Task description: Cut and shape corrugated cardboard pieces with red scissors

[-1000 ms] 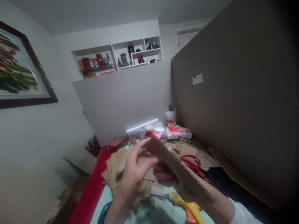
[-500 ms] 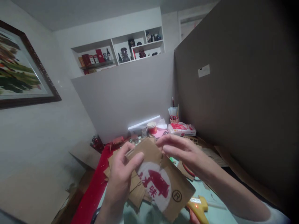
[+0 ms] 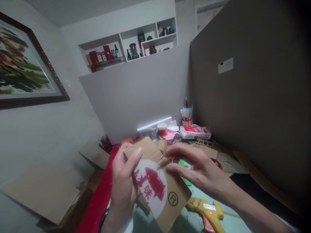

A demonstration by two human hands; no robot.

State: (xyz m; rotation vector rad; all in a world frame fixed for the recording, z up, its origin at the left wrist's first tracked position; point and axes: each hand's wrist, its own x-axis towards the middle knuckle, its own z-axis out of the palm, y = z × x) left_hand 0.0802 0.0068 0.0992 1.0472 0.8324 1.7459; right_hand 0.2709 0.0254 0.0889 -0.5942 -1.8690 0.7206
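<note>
A brown cardboard piece (image 3: 176, 184), printed with a white circle, a red picture and characters, is held up tilted in front of me. My left hand (image 3: 126, 171) grips its left edge, thumb on the printed face and fingers behind. Near a torn slit at the upper right, my right hand (image 3: 187, 161) has its fingers and thumb bent together on the cardboard's edge; the exact contact is partly hidden. Below it, a yellow glue gun (image 3: 211, 208) with a small lit red light and an orange trigger lies on the pale green table surface (image 3: 233, 223).
Behind the hands stand a red paper cup (image 3: 162, 130), a packet of tissues (image 3: 195, 132) and a holder with pens and scissors (image 3: 187, 120). Cardboard scraps (image 3: 206, 149) lie to the right. Grey partitions (image 3: 143, 94) enclose the back and right; a red cloth (image 3: 97, 200) covers the left edge.
My right hand has curled its fingers in from a straighter pose onto the cardboard's slit edge. The cardboard has shifted slightly left, and the camera view has turned a little.
</note>
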